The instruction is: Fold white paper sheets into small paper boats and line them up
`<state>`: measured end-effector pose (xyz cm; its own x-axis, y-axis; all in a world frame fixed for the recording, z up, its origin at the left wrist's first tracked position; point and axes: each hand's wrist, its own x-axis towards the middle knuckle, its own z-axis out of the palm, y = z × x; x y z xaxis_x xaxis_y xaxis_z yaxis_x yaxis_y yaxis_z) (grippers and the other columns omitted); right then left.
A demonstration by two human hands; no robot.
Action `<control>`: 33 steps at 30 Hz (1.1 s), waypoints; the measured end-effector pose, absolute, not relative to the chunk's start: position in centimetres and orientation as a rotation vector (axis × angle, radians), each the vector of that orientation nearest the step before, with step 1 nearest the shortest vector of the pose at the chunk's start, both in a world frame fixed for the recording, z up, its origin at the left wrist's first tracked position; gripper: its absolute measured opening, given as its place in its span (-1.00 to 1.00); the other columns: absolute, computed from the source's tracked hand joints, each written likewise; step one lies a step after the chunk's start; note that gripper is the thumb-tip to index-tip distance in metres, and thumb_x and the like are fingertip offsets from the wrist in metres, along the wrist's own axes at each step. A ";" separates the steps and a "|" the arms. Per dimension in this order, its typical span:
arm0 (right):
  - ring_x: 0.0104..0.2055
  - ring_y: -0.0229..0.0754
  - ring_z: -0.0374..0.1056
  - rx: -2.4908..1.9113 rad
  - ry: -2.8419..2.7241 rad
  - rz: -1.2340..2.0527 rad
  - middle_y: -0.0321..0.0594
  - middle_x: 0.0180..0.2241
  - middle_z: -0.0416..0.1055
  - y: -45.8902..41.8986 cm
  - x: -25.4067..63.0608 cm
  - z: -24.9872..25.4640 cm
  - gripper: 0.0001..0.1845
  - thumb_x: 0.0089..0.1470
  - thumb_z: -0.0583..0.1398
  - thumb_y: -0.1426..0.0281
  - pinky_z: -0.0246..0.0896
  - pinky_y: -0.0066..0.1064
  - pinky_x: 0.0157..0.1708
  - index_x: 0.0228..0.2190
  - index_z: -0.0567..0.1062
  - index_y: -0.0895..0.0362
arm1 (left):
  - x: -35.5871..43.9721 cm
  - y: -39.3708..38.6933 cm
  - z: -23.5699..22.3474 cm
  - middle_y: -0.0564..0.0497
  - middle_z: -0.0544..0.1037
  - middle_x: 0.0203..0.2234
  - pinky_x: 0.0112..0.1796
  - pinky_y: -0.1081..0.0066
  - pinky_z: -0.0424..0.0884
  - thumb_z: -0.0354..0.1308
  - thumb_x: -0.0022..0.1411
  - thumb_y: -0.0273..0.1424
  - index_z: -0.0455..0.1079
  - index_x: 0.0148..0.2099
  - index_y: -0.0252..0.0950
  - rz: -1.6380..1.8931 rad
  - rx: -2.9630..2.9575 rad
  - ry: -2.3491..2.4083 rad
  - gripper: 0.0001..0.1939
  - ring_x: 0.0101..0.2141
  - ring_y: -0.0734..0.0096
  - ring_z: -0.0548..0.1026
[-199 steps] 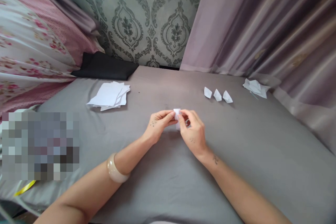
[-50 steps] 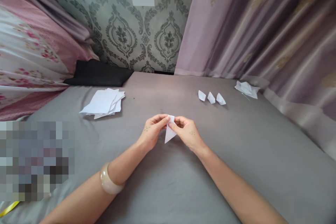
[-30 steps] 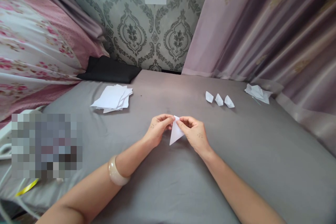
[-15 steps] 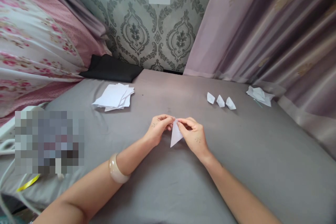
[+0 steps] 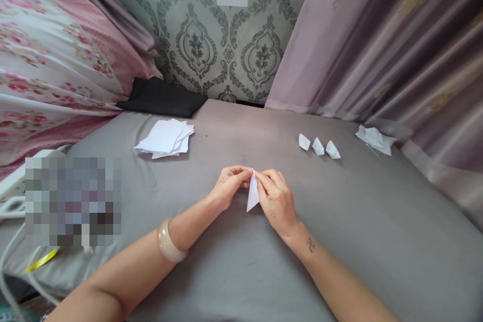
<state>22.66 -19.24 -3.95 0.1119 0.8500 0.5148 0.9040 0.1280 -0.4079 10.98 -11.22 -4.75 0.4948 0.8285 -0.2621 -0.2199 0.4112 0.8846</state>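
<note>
A small piece of folded white paper (image 5: 252,195) is held up between my hands, its pointed end hanging down. My left hand (image 5: 231,185) pinches its top corner with thumb and forefinger. On the other side my right hand (image 5: 277,198) is closed on the paper, its fingers near that same top corner and covering the right part of the sheet. Three folded paper pieces (image 5: 318,146) stand in a row beyond my right hand. A pile of white paper sheets (image 5: 164,138) lies beyond my left hand.
Grey cloth (image 5: 234,261) covers the surface. Crumpled white paper (image 5: 374,138) lies at the far right by the curtain (image 5: 339,50). A folded black cloth (image 5: 160,97) rests at the back left. White cables (image 5: 11,261) and a yellow strip (image 5: 42,260) are at the left.
My right hand has turned inward over the paper, showing more of its back and the wrist. Less of the paper's right side shows. My left hand keeps its pinch.
</note>
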 end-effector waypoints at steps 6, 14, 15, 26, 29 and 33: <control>-0.24 -0.09 0.28 -1.792 -1.906 -0.306 -0.11 -0.31 0.42 -19.6 22.5 -3.7 -0.68 0.24 -0.01 0.49 0.24 -0.31 -0.30 -0.08 0.47 0.14 | 11.0 -11.3 -4.9 -0.01 0.48 -0.55 -0.38 0.45 0.32 0.34 -0.04 -0.31 0.49 -0.44 -0.39 0.739 0.859 0.776 -0.78 -0.50 0.50 0.41; -0.27 -0.04 0.27 -1.871 -2.136 -0.455 -0.01 -0.30 0.40 -19.6 21.6 -3.3 -0.65 0.19 -0.03 0.61 0.23 -0.24 -0.34 -0.07 0.42 0.22 | 11.3 -10.9 -5.1 -0.02 0.48 -0.55 -0.38 0.46 0.34 0.38 -0.10 -0.32 0.47 -0.44 -0.41 0.710 0.800 0.791 -0.75 -0.51 0.52 0.41; -0.29 -0.04 0.28 -1.889 -2.138 -0.450 0.00 -0.31 0.40 -19.6 21.3 -3.4 -0.65 0.17 -0.03 0.63 0.22 -0.24 -0.36 -0.09 0.43 0.22 | 11.4 -10.8 -5.1 -0.01 0.47 -0.56 -0.40 0.47 0.33 0.39 -0.12 -0.32 0.45 -0.46 -0.40 0.713 0.799 0.805 -0.74 -0.53 0.53 0.40; -0.22 -0.15 0.41 -1.483 -0.955 0.988 -0.10 -0.28 0.50 -17.7 26.1 -2.9 -0.78 0.09 0.13 0.37 0.32 -0.28 -0.21 -0.28 0.55 0.15 | 11.9 -9.8 -4.4 0.03 0.46 -0.56 -0.45 0.50 0.30 0.42 -0.21 -0.34 0.46 -0.45 -0.37 0.725 0.935 0.758 -0.72 -0.51 0.52 0.41; -0.33 -0.19 0.44 -1.374 -0.848 1.142 -0.09 -0.36 0.53 -17.4 27.9 -3.0 -0.68 0.05 0.18 0.20 0.34 -0.34 -0.29 -0.35 0.57 0.20 | 13.2 -9.7 -4.0 0.01 0.48 -0.55 -0.43 0.50 0.30 0.44 -0.22 -0.32 0.48 -0.44 -0.39 0.714 0.997 0.710 -0.70 -0.49 0.52 0.41; -0.45 -0.26 0.41 -1.278 -0.747 1.209 -0.18 -0.46 0.52 -17.3 28.5 -4.2 -0.66 -0.09 0.28 0.15 0.32 -0.42 -0.39 -0.44 0.55 0.20 | 15.5 -9.4 -4.6 0.02 0.47 -0.58 -0.44 0.50 0.28 0.46 -0.26 -0.31 0.50 -0.45 -0.40 0.727 1.033 0.681 -0.68 -0.53 0.56 0.38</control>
<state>28.53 -17.29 -4.18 0.2625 0.9448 -0.1959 -0.2482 -0.1301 -0.9599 15.54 -9.37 -4.61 0.5832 0.7974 -0.1550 -0.2067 0.3302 0.9210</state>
